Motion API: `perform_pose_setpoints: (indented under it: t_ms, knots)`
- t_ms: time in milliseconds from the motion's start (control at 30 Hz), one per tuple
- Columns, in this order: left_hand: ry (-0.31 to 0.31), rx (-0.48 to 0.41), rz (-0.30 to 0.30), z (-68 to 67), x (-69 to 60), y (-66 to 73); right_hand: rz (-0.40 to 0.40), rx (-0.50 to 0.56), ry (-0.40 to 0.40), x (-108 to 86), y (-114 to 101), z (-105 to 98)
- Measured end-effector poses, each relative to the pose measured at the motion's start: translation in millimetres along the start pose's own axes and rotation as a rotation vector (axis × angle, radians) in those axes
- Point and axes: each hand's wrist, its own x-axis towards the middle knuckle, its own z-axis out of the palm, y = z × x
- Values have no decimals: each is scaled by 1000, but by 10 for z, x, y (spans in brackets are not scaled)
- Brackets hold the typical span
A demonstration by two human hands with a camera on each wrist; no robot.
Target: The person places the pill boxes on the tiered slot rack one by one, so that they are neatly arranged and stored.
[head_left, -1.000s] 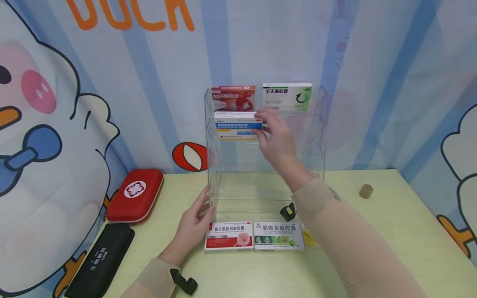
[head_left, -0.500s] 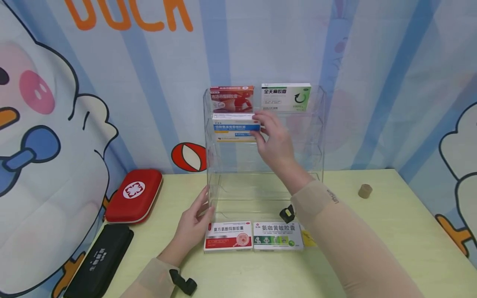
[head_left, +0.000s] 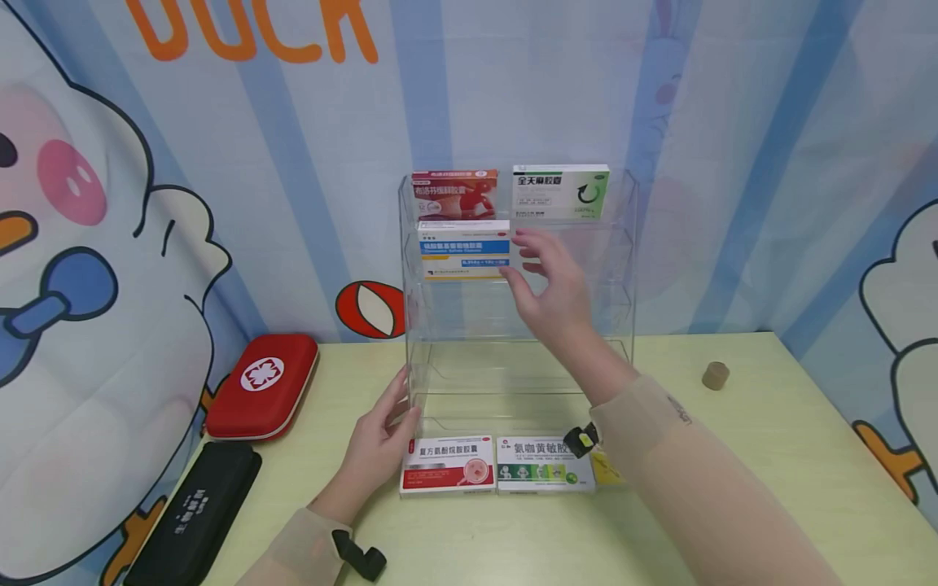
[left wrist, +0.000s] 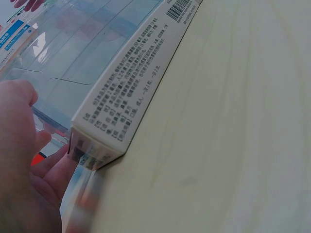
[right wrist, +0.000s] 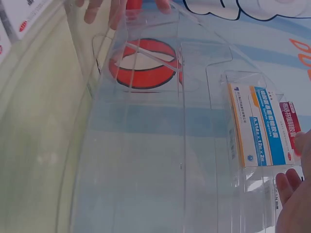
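Note:
A clear acrylic stepped rack [head_left: 506,378] stands on the table. My left hand [head_left: 377,448] grips its lower left front edge, thumb to the front and fingers along the side. On the second tier at the left sits a white, blue and yellow medicine box [head_left: 464,251], also in the right wrist view. Just right of that box is my right hand [head_left: 553,289], fingers spread and holding nothing; its thumb tip is close to the box's lower corner. Behind, on the top tier, stand a red medicine box [head_left: 454,195] and a white-green medicine box [head_left: 560,192].
Before the rack lie a red-white medicine box [head_left: 449,465] and a white-green medicine box [head_left: 538,465], with a yellow box [head_left: 606,470] partly behind the right sleeve. A red first-aid case [head_left: 262,387] and a black case [head_left: 194,513] lie left; a small brown cylinder [head_left: 716,376] stands right.
My right hand has let go of the blue-and-white medicine box and drawn slightly right, its fingers spreading. The box stays on the second tier. My left hand keeps its place at the rack.

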Motion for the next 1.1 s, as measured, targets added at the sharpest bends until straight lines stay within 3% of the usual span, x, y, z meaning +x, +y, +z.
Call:
perform_pose_setpoints:
  t_ms: [300, 800, 1100]
  knots:
    - [-3, 1, -16, -9, 5, -10, -49, 45, -30, -352, 20, -180]
    - [-1, 1, -24, 0, 19, -45, -99, -55, -29, -963, 124, -500]
    - [-4, -5, -16, 4, 5, -47, -73, -114, -54, -1306, 183, -670]
